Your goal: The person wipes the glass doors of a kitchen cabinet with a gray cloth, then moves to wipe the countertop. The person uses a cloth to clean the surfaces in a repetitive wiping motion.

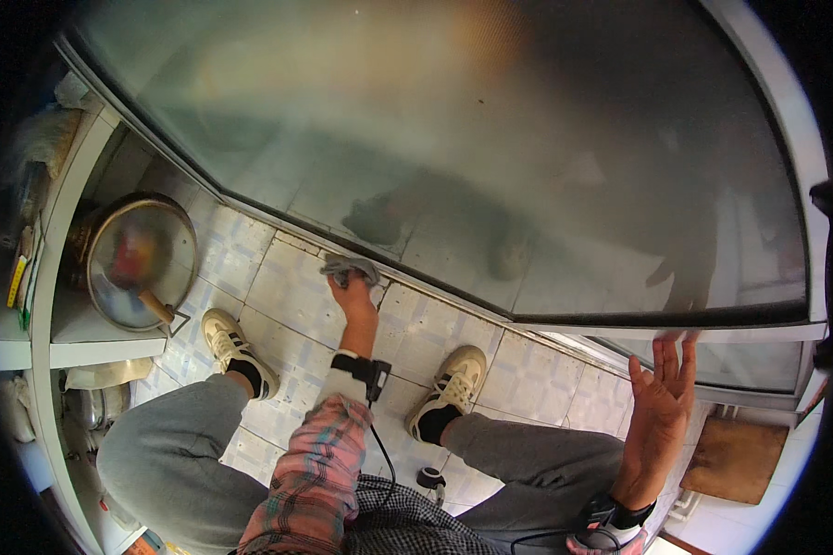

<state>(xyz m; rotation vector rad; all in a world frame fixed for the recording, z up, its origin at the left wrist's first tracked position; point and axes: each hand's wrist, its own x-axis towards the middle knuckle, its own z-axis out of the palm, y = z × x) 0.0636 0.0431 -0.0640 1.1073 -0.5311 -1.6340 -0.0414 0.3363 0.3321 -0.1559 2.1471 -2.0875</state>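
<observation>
My left hand (352,295) grips a bunched grey cloth (350,269) low down, at the bottom edge of a large framed glass panel (416,208). The cloth lies against the white tiled floor beside the metal frame. My right hand (666,381) is raised on the right, fingers apart and pointing up, with the fingertips at the white frame rail under the glass. Nothing is held in it. The glass is hazy and shows dark reflections, one of them of a hand.
A round glass lid with a wooden handle (154,302) leans at a white shelf unit (107,352) on the left. My shoes (451,381) stand on the tiles. A small black-and-white object (430,477) is between my legs. A brown wooden board (736,459) is at the right.
</observation>
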